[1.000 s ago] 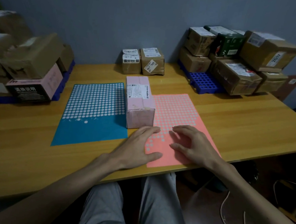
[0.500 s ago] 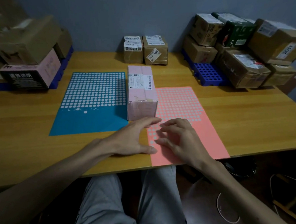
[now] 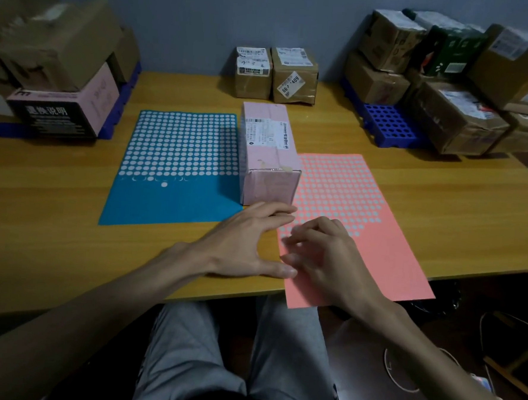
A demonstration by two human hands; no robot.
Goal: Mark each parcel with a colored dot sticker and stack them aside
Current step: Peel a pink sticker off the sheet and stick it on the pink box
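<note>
The pink parcel [image 3: 270, 150] stands between a blue dot-sticker sheet [image 3: 170, 200] on its left and a pink dot-sticker sheet [image 3: 378, 237] on its right. Further right, a blue grid pallet [image 3: 387, 127] carries stacked brown cartons [image 3: 453, 118], cut off at the edge. Before the parcel the left hand [image 3: 241, 245] lies flat with straight fingers. The right hand [image 3: 324, 256] curls over the pink sheet, blurred; I cannot tell whether it pinches a dot.
</note>
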